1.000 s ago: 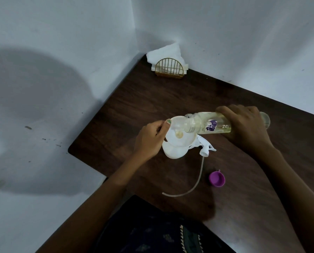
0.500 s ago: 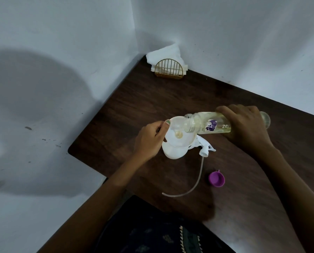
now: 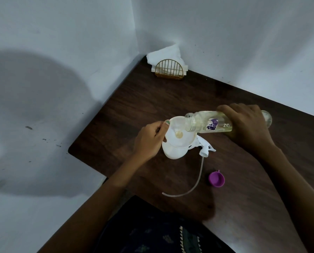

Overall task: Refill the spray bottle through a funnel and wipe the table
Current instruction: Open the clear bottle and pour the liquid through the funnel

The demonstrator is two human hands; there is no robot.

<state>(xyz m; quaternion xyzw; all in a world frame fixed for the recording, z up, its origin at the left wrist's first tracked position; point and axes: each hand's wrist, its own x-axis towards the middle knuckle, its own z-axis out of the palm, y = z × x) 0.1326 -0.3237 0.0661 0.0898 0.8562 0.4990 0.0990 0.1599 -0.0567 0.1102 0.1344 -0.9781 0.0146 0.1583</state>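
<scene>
A white funnel sits in the neck of the white spray bottle on the dark wooden table. My left hand pinches the funnel's rim at its left side. My right hand grips a clear refill bottle of pale yellow liquid, tipped on its side with its open mouth over the funnel. A little yellowish liquid lies in the funnel's throat. The white spray head lies on the table just right of the bottle, its long tube curving toward me.
A purple cap lies open side up near the table's front right. A gold wire holder with white napkins stands in the far corner against the walls. The table's left corner edge is close to the spray bottle.
</scene>
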